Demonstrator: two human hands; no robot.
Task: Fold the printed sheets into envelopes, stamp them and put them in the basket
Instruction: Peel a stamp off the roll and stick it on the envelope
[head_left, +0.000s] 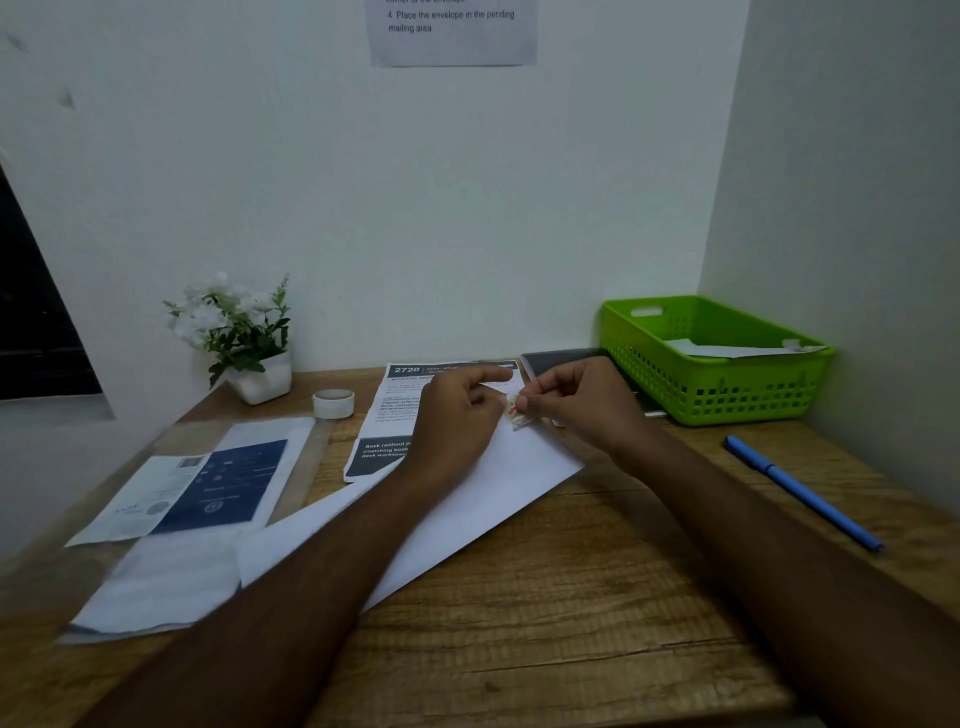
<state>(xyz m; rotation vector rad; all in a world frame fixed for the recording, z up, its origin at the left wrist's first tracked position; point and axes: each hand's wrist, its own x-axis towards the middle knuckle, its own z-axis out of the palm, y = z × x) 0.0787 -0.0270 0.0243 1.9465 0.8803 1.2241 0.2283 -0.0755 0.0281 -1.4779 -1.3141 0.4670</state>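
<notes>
Both hands meet over the far corner of a white envelope (467, 499) lying slantwise on the wooden desk (571, 623); right hand (587, 402) has thumb and forefinger pinched shut on a small postage stamp (518, 411), pale with a red mark, held just above the envelope's corner; left hand (457, 415) sits on the other side of the stamp, its fingertips (496, 402) curled in and touching the stamp's edge, its forefinger stretched out over the top; whether the left hand truly grips the stamp cannot be told, the contact being small and partly hidden; both forearms pass over the envelope and desk front. Beyond the fingers, under the left hand, a printed sheet (387, 415) headed "2720" lies flat, the envelope overlapping its near edge; a dark notebook (561, 361) just behind the right hand; the green basket (727, 395) to the right of the fingers, near the corner wall, with a white envelope inside (727, 349); a blue pen (802, 493) near the right forearm, apart from it. Left of the fingers: a roll of tape (333, 404), a potted white-flowered plant (239, 338), a clear sleeve with a blue-and-white printed sheet (208, 488), more white paper (161, 582) nearer the desk front. An instruction notice (452, 31) on the wall above.
</notes>
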